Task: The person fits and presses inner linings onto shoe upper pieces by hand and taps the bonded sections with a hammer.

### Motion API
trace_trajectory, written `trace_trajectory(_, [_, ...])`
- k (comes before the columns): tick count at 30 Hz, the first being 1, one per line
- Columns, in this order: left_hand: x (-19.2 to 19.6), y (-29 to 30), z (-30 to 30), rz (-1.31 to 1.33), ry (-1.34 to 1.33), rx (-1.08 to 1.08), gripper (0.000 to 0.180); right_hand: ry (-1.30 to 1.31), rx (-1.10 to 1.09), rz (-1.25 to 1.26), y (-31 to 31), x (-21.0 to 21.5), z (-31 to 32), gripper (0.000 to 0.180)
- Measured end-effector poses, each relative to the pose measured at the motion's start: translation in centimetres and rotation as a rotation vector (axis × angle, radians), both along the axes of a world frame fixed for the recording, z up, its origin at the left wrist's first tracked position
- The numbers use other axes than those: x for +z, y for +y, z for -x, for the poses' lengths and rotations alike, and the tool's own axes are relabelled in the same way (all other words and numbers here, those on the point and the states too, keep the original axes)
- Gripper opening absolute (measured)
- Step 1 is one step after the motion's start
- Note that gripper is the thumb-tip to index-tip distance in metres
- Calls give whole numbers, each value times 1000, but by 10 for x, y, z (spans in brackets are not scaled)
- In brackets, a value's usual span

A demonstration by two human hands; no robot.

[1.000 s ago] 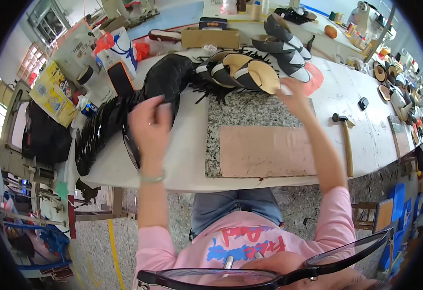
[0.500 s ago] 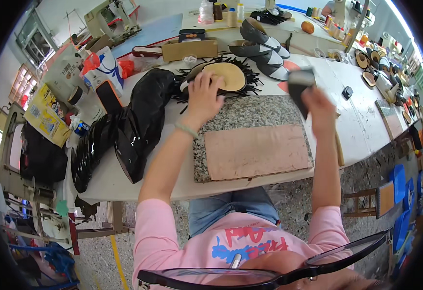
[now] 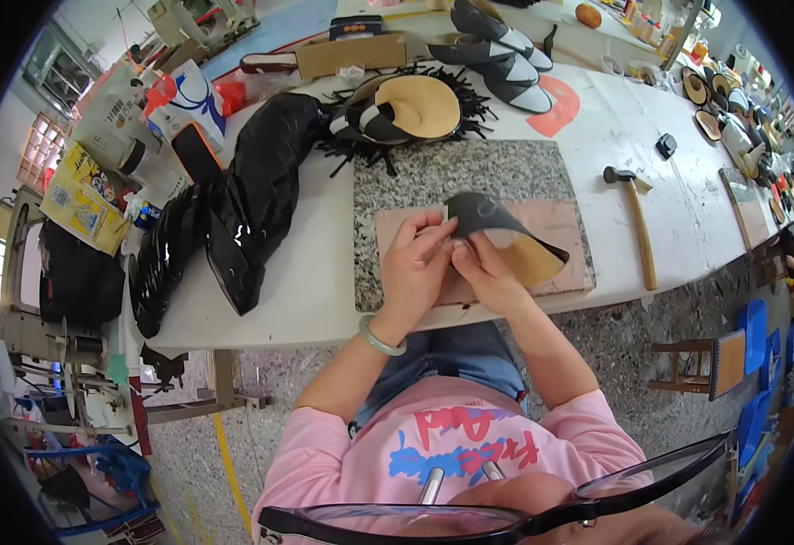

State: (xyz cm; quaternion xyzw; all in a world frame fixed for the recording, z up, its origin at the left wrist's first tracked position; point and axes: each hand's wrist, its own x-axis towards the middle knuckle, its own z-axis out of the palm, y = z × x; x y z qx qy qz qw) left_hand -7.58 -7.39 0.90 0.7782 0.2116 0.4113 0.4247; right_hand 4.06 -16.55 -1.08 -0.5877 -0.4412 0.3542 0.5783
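Both hands meet over the front part of the work slab, holding a curved shoe upper (image 3: 483,216), black on its outer face and tan on the inside. My left hand (image 3: 415,263) pinches its left edge, thumb and fingers closed together. My right hand (image 3: 490,275) grips the lower edge beside it, thumb near the left fingertips. The upper is tilted above a pinkish board (image 3: 553,218) lying on a speckled granite slab (image 3: 460,168). Exactly what the fingertips press on is hidden.
A wooden-handled hammer (image 3: 642,232) lies right of the slab, a small black object (image 3: 665,145) beyond it. Behind sit tan-lined pieces (image 3: 424,107) on black fringe and stacked black-and-white shoes (image 3: 506,68). Shiny black material (image 3: 274,182) and a phone (image 3: 197,153) are at left.
My left hand has left the fringed pile and come to the slab. My right hand has moved left and nearer with the dark piece, which both hands now hold.
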Motion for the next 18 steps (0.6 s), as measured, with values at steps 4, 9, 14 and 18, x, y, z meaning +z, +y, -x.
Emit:
trace_trajectory(4, [-6, -14, -16, 110, -80, 253, 16, 98, -35, -91, 9, -4, 2, 45])
trace_trajectory(9, [2, 17, -33, 80, -120, 275, 22, -212, -196, -2, 36, 4, 0, 46])
trace_trajectory(14, [13, 48, -9, -5, -37, 296, 21, -463, 162, 215, 22, 44, -8, 18])
trace_trajectory(18, [35, 54, 14, 1191, -443, -101, 22, 365, 165, -90, 10, 32, 2, 24])
